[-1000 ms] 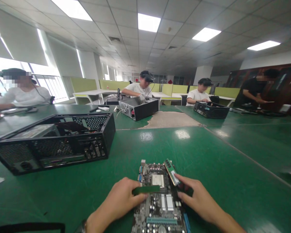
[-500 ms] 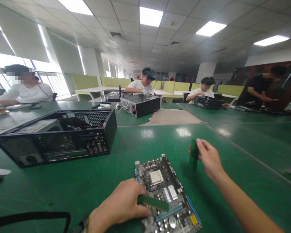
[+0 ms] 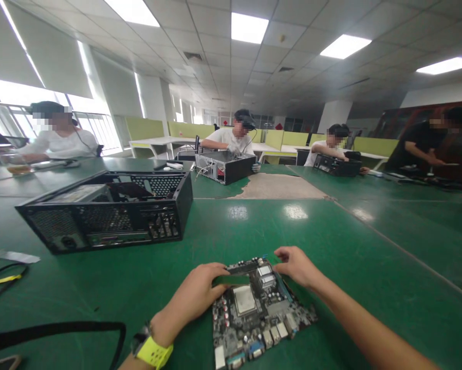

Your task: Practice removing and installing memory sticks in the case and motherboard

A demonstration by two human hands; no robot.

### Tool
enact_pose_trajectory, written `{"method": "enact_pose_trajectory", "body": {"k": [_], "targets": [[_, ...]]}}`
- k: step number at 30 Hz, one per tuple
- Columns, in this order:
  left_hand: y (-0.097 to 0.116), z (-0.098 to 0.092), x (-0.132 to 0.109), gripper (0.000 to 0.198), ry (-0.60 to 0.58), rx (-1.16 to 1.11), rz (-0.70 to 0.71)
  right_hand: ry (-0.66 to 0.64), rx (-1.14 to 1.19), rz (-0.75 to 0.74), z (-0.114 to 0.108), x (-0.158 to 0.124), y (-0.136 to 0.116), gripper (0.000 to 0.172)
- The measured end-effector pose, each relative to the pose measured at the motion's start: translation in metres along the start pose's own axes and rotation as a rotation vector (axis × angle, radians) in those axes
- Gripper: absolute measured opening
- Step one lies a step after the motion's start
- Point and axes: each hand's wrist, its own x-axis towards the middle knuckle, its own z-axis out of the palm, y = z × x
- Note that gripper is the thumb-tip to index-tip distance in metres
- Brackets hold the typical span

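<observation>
A motherboard [image 3: 267, 308] lies on the green table in front of me, its port side facing me and a silver processor [image 3: 244, 300] exposed. At its far left, my left hand [image 3: 200, 290] is closed on a green RAM stick [image 3: 236, 280], which reaches over the board above the processor. My right hand [image 3: 298, 267] is curled at the far right corner of the board, beside the blue connectors. Thumb and forefinger there are bent toward each other; what they grip blends with the green table and cannot be made out.
An open black computer case [image 3: 118, 221] stands at left on the table [image 3: 231, 231]. Black cables [image 3: 61, 329] lie nearer me. Across the table, a person [image 3: 231, 136] works at another case [image 3: 228, 167]; several other people are around. A bare brown patch [image 3: 284, 186] shows in the tabletop.
The motherboard has turned counterclockwise, bringing its ports toward me. My right hand has moved left to the board; the RAM stick it held can no longer be made out. The left keeps its stick.
</observation>
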Motion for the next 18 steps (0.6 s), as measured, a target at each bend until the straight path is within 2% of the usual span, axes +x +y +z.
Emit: {"method": "enact_pose_trajectory", "body": {"k": [1, 3, 5, 6, 8, 12, 14, 18], "targets": [[-0.002, -0.001, 0.001, 0.025, 0.025, -0.031, -0.018, -0.009, 0.003, -0.041, -0.004, 0.004, -0.007, 0.021], [-0.005, -0.002, 0.004, 0.026, 0.139, -0.076, -0.075, -0.063, -0.042, -0.197, -0.008, 0.013, -0.026, 0.023], [-0.010, -0.002, 0.006, 0.030, 0.283, -0.095, -0.109, -0.187, -0.175, -0.393, -0.001, 0.023, -0.049, 0.029], [-0.013, -0.002, 0.007, 0.033, 0.318, -0.098, -0.102, -0.250, -0.252, -0.468, 0.007, 0.028, -0.060, 0.030], [-0.018, 0.000, 0.007, 0.036, 0.285, -0.071, -0.069, -0.329, -0.368, -0.523, 0.029, 0.035, -0.077, 0.029], [-0.026, 0.005, 0.002, 0.019, 0.137, 0.113, -0.076, -0.320, -0.460, -0.510, 0.064, 0.041, -0.085, 0.024], [-0.027, 0.005, 0.001, 0.013, 0.134, 0.168, -0.099, -0.293, -0.486, -0.500, 0.065, 0.041, -0.077, 0.023], [-0.026, 0.002, 0.002, 0.010, 0.153, 0.152, -0.114, -0.265, -0.510, -0.454, 0.044, 0.039, -0.058, 0.016]]}}
